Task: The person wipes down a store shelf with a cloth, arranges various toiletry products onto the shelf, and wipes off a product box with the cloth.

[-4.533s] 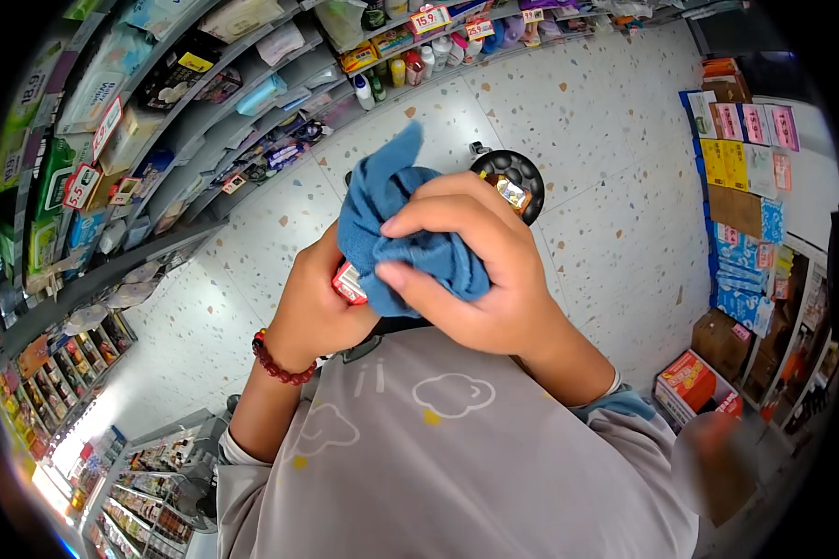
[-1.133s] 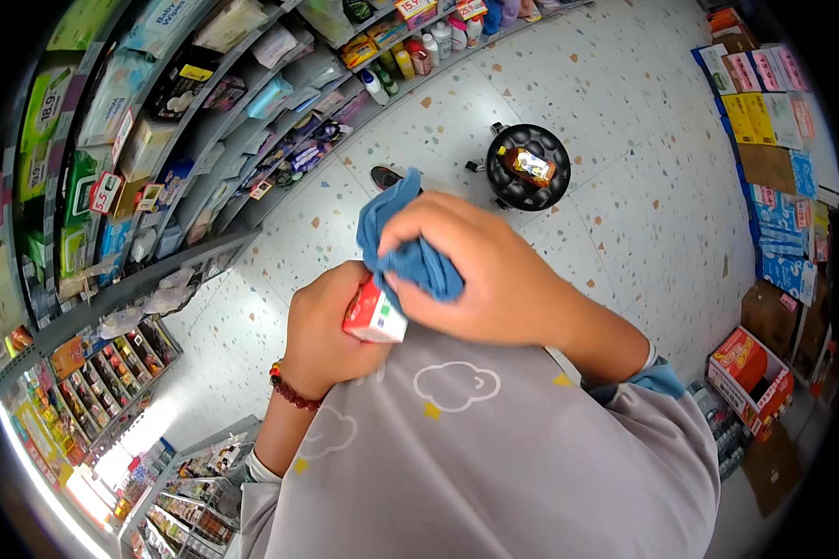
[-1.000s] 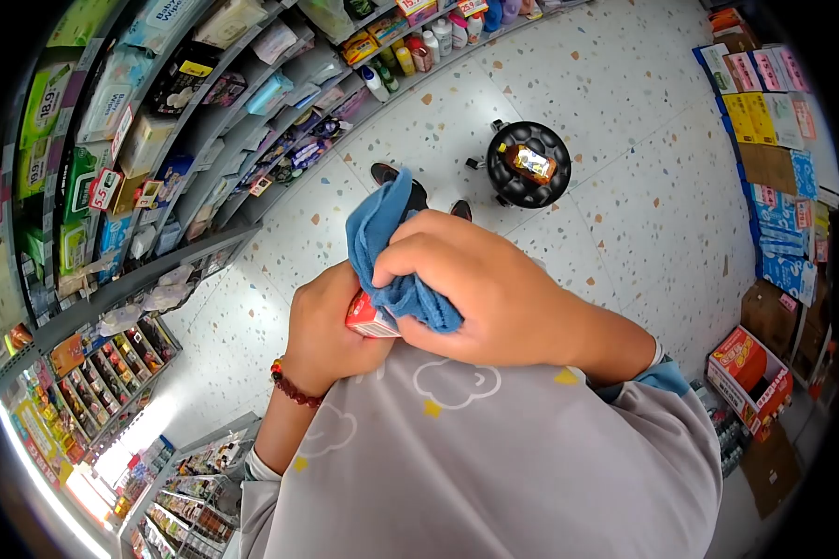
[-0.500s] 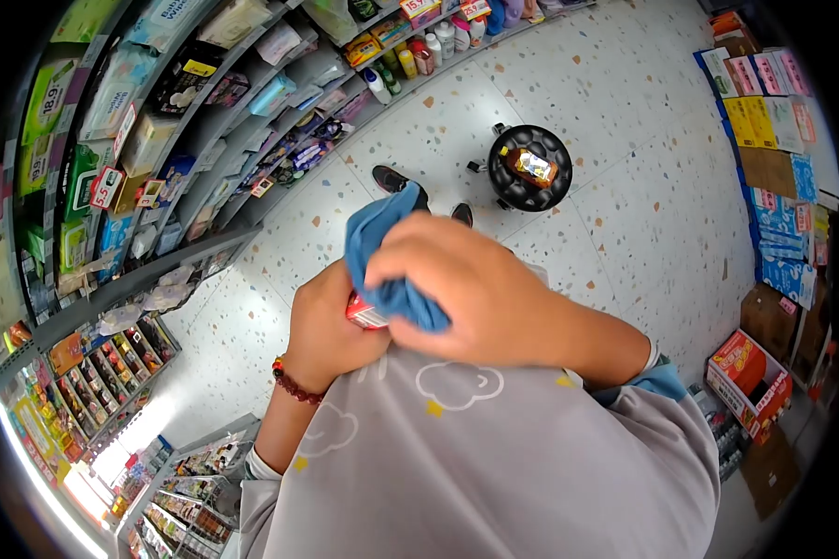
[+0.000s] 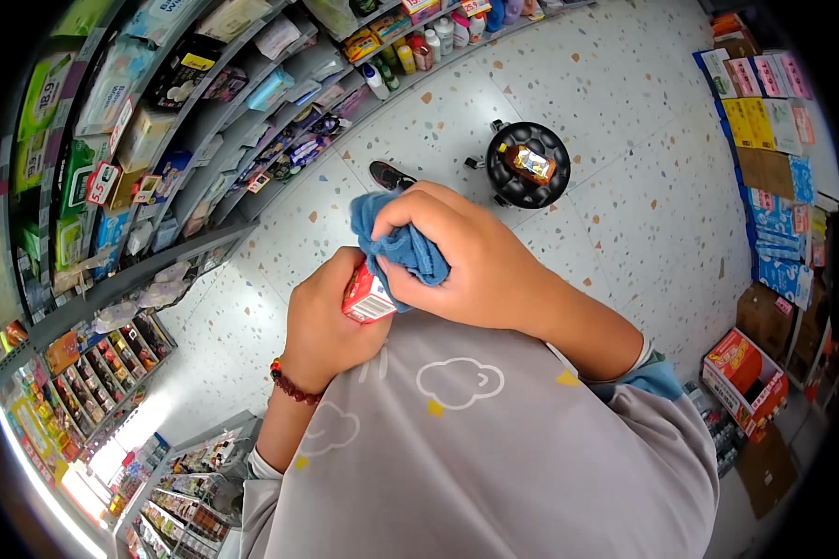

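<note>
A small red and white box (image 5: 370, 296) with a barcode on its near end sits in my left hand (image 5: 323, 315), whose fingers are wrapped round it. Bunched in my right hand (image 5: 466, 256) is a blue cloth (image 5: 403, 252), pressed against the far right side of the box. Part of the box is hidden by the cloth and the fingers. Both hands are in front of the grey apron (image 5: 494, 429) with cloud outlines.
Beyond my hands stands a round black padded stool (image 5: 550, 191) with an amber packaged item (image 5: 531, 165) on it. Shelves of packaged goods (image 5: 112, 88) line the left. At right are stacked packs (image 5: 778, 228) and a red open carton (image 5: 744, 373).
My right hand has shifted slightly with the cloth, which is now more bunched up. More of the box and its barcode end shows in my left hand.
</note>
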Demonstrator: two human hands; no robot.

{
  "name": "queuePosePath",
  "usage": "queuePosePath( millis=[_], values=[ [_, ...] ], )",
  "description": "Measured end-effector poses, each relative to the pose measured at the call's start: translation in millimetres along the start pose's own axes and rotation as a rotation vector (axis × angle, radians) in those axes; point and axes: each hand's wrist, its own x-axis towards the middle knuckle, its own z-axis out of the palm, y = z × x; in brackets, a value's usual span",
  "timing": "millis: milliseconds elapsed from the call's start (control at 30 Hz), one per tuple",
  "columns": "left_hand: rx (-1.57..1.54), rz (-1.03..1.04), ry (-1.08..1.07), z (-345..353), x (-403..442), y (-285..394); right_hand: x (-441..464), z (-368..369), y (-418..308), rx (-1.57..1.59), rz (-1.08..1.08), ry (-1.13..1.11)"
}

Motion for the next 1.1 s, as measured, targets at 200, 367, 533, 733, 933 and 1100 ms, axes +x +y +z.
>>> queuePosePath(
  millis=[200,367,533,733,933,1100],
  values=[
    [0.006,0.08,0.012,1.9,-8.2,-17.6,2.7,0.4,-14.8,0.022,-0.068,-0.041],
    [-0.078,-0.038,0.029,-3.2,-4.2,-4.7,5.9,-0.6,-14.1,0.012,-0.028,0.003],
    [-0.082,-0.01,0.038,1.6,-1.8,1.8,3.6,-1.5,-3.8,-0.045,-0.047,-0.007],
    [-0.111,0.044,0.025,3.4,-3.4,-5.9,0.5,2.0,-19.2,-0.03,-0.122,0.022],
    [-0.13,0.008,0.071,4.0,4.0,4.2,6.4,-8.2,-10.2,0.015,-0.082,-0.012],
    [-0.107,-0.038,0.07,11.5,2.8,2.3,4.5,-9.1,5.1,0.028,0.003,-0.035]
  ],
)
